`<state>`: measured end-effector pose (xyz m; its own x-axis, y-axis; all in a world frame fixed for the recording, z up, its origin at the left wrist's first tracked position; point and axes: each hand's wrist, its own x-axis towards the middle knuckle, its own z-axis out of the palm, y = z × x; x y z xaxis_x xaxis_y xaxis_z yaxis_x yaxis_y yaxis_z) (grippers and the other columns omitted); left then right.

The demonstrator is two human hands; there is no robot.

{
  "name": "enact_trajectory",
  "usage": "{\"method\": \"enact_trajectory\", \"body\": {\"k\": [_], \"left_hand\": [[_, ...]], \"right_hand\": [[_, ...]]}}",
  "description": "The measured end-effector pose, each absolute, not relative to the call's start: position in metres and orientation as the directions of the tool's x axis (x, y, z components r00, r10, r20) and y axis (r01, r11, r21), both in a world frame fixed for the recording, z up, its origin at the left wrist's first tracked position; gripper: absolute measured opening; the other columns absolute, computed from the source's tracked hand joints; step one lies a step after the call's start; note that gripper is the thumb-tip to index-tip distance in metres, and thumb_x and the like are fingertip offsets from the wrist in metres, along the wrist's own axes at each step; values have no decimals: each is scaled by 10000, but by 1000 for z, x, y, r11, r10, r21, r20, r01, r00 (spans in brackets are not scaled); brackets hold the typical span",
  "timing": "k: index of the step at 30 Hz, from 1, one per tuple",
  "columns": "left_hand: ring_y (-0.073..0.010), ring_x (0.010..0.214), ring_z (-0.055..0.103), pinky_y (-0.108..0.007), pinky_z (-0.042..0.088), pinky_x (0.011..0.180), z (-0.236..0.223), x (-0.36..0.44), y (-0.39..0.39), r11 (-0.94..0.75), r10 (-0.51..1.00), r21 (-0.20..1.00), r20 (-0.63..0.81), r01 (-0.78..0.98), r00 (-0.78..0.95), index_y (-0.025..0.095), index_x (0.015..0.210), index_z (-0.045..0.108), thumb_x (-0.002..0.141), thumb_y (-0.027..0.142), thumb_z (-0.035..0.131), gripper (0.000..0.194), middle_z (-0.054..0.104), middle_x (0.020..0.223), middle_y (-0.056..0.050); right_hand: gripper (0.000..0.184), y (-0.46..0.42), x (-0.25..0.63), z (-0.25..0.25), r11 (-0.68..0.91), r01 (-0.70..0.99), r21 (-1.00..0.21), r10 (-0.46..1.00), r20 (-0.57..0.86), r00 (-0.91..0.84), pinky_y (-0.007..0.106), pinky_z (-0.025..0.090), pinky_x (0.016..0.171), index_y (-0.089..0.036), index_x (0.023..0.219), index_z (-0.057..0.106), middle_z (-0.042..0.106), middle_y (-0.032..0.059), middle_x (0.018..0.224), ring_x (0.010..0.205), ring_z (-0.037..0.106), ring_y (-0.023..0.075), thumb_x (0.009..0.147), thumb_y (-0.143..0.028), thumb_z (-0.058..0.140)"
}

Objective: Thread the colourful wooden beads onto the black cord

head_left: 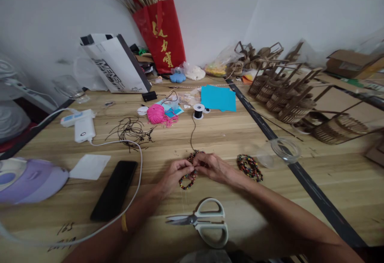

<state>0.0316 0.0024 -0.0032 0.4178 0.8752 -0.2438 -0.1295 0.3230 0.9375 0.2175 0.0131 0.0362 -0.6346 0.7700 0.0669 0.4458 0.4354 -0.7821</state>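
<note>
Beaded strand [192,182], a loop of small round beads in red, yellow, green and black, sits between the two hands, just above the wooden tabletop [228,135]. Both forearms reach in from the lower corners and converge at the middle, the left with a yellow band [124,223] around it. The left hand [177,174] is turned palm inward, its thumb and forefinger pinched together on the strand; the right hand [212,167] arches over from the other side, knuckles up, fingertips likewise closed on it and meeting the left's. Whether bead or cord lies in the pinch is too small to tell. More beads show behind the fingers, where a thin black cord [193,131] runs back to a white-flanged spool [198,111]. To the right lies a heaped coil of similar beads [249,168], knobbly and glossy. Nearer the person, scissors [192,219] with pale, rounded handles and metal blades lie slightly parted. Farther back are a fuzzy pink yarn ball [155,114], a wiry tangle of black cords [132,132] and flat, smooth blue sheets [218,98].
</note>
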Motion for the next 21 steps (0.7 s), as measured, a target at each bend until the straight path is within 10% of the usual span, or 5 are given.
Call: {"method": "enact_trajectory", "body": {"k": [21], "left_hand": [[-126, 612, 573, -239, 469, 591, -7, 32, 3, 381, 858, 904, -267, -195, 438, 111, 756, 681, 658, 406, 758, 321, 644, 692, -33]], "right_hand": [[87, 11, 220, 46, 516, 512, -687, 746, 66, -663, 202, 333, 583, -157, 867, 532, 552, 1, 730, 606, 466, 104, 902, -129, 458]]}}
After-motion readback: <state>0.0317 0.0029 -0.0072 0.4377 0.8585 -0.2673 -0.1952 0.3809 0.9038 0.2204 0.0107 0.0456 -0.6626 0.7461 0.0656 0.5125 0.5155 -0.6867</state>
